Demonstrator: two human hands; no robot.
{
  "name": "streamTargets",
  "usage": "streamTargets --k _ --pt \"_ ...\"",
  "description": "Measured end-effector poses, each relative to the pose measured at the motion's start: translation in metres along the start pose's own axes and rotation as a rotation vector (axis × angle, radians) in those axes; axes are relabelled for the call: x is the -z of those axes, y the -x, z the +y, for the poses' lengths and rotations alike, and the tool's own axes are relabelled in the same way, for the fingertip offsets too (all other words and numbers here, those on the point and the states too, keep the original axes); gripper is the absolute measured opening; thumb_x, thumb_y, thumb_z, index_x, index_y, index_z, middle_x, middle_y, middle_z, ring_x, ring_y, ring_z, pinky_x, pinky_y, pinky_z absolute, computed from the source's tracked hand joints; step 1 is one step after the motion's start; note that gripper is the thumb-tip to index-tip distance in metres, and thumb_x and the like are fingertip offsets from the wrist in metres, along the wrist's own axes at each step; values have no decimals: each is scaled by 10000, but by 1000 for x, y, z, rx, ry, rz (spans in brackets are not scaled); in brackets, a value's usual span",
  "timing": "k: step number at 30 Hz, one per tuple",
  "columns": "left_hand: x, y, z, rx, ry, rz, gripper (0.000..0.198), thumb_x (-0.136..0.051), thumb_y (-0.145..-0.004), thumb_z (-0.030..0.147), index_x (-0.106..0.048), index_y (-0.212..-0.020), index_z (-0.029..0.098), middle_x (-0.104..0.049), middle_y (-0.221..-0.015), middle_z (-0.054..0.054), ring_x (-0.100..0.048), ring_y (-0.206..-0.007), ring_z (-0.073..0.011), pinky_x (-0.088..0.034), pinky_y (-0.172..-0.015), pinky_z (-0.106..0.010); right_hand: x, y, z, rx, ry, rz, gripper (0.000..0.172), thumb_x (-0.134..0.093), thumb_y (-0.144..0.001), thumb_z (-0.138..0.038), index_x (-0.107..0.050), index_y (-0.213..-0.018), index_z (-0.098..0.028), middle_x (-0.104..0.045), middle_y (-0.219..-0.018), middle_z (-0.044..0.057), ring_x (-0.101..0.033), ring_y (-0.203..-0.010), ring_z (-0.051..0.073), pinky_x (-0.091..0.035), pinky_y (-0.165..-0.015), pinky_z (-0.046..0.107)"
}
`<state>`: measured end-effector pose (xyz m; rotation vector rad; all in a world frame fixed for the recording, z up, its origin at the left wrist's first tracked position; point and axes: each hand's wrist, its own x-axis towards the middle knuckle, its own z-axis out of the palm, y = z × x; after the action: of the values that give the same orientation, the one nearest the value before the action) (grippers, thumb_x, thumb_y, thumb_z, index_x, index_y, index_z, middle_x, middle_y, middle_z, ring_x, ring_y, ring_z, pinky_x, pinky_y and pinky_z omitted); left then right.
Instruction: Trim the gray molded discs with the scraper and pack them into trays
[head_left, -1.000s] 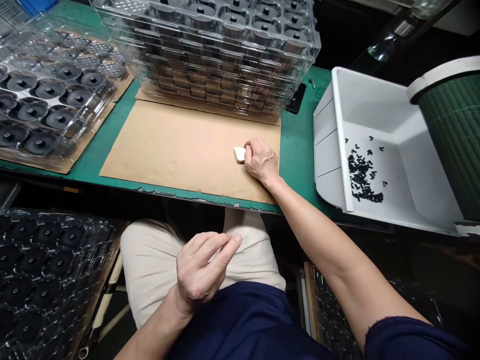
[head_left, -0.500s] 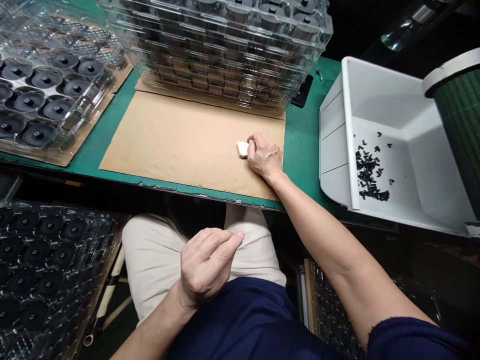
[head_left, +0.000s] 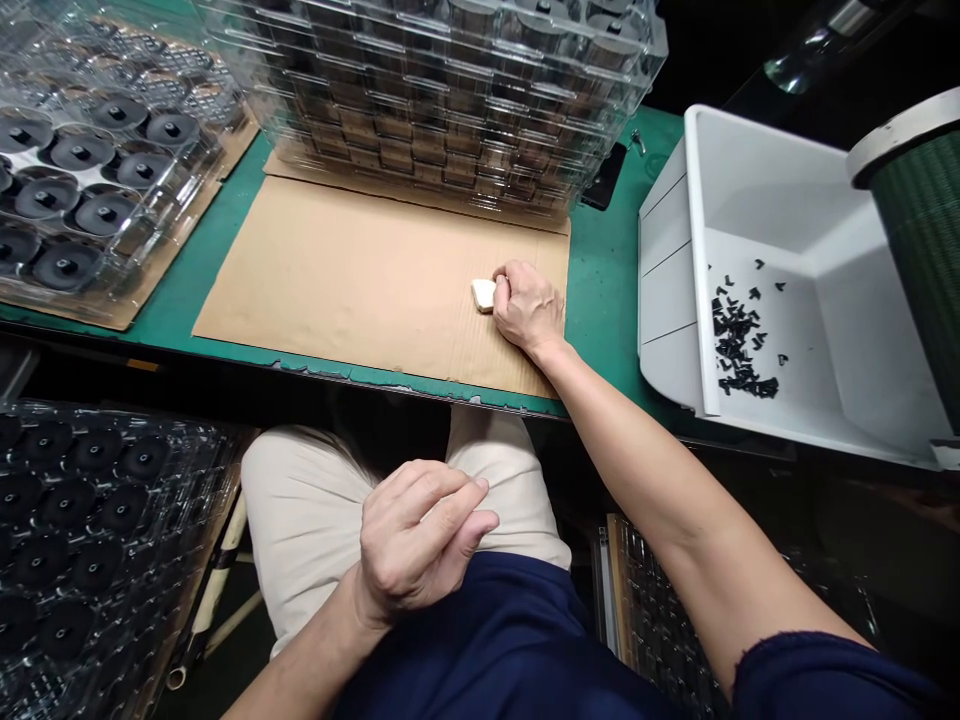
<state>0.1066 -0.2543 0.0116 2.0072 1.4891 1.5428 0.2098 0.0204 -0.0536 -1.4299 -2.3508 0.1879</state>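
My right hand (head_left: pixel 527 305) is closed around a small whitish block-like piece (head_left: pixel 484 295), whose left end sticks out past the fingers; what it is, I cannot tell. That hand rests near the right side of a flat cardboard sheet (head_left: pixel 337 265) on the green table. Above my lap hovers my left hand (head_left: pixel 420 530), its fingers stretched out together and the thumb apart, holding nothing.
Behind the cardboard rises a stack of clear plastic trays (head_left: pixel 450 110). To the left, another tray (head_left: pixel 135 235) holds black round parts. A white bin (head_left: pixel 795 250) with small black pieces (head_left: pixel 739 345) stands right. More filled trays (head_left: pixel 112 500) are at lower left.
My left thumb has come away from the fingers, dropping lower and showing separately. My right hand stays in place with the whitish piece. The view has shifted slightly.
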Motion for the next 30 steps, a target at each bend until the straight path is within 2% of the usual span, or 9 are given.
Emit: streamTargets --k 5,10,14,16,19,22,25,27,30 --pt "0 -1 3 34 -38 24 218 -648 -861 33 -729 -1019 158 -737 -838 -78 -688 -742 -207 -560 -653 -335 0 0 0 -5 -17 3 251 -404 -1032 -272 -648 -1063 -220 -677 -1095 66 -574 -891 217 -355 -693 327" --pt "-1 1 4 36 -2 45 242 -648 -818 -9 -720 -997 137 -722 -819 -83 -678 -733 -206 -566 -659 -340 1 0 0 -5 -1 -6 254 -401 -1036 -274 -647 -1073 -222 -680 -1102 62 -570 -882 216 -332 -675 316" --pt "0 1 7 81 34 79 191 -626 -812 -17 -650 -802 173 -672 -777 -62 -622 -694 -183 -509 -594 -317 2 0 0 -8 1 -6 253 -408 -1032 -270 -652 -1075 -220 -685 -1109 65 -570 -879 216 -334 -672 313" --pt "1 0 8 132 36 110 243 -615 -818 -18 -577 -699 190 -636 -748 -44 -588 -663 -166 -465 -555 -299 2 0 0 -7 -2 -4 254 -409 -1028 -264 -655 -1068 -217 -688 -1103 67 -576 -884 217 -341 -677 314" --pt "6 -5 1 149 27 126 293 -621 -825 -21 -531 -643 190 -612 -708 -29 -560 -633 -153 -442 -550 -296 1 0 0 -2 2 2 268 -396 -1024 -265 -658 -1053 -215 -693 -1091 75 -588 -896 222 -358 -688 317" --pt "11 -16 -19 92 -38 117 306 -636 -838 -5 -532 -624 187 -643 -703 -32 -566 -632 -149 -452 -578 -297 -1 -1 0 1 -6 10 288 -382 -1018 -295 -662 -1039 -231 -700 -1086 71 -611 -911 227 -386 -709 334" --pt "17 -37 -51 76 -154 108 326 -630 -878 52 -546 -594 190 -713 -725 -46 -621 -654 -153 -494 -624 -294 3 3 0 12 -64 -1 332 -359 -985 -330 -678 -1020 -243 -711 -1090 100 -640 -949 251 -415 -739 378" --pt "26 -56 -81 106 -303 108 353 -586 -930 103 -575 -588 189 -740 -741 -56 -654 -661 -147 -525 -668 -286 5 5 3 9 -127 -14 385 -348 -965 -415 -699 -1006 -263 -715 -1102 145 -657 -979 277 -415 -737 415" --pt "53 -82 -139 182 -557 49 300 -560 -964 163 -691 -694 175 -791 -930 -87 -723 -844 -178 -559 -808 -289 0 5 9 -54 -151 -18 546 -285 -933 -617 -740 -927 -316 -703 -1051 237 -670 -976 293 -342 -670 476"
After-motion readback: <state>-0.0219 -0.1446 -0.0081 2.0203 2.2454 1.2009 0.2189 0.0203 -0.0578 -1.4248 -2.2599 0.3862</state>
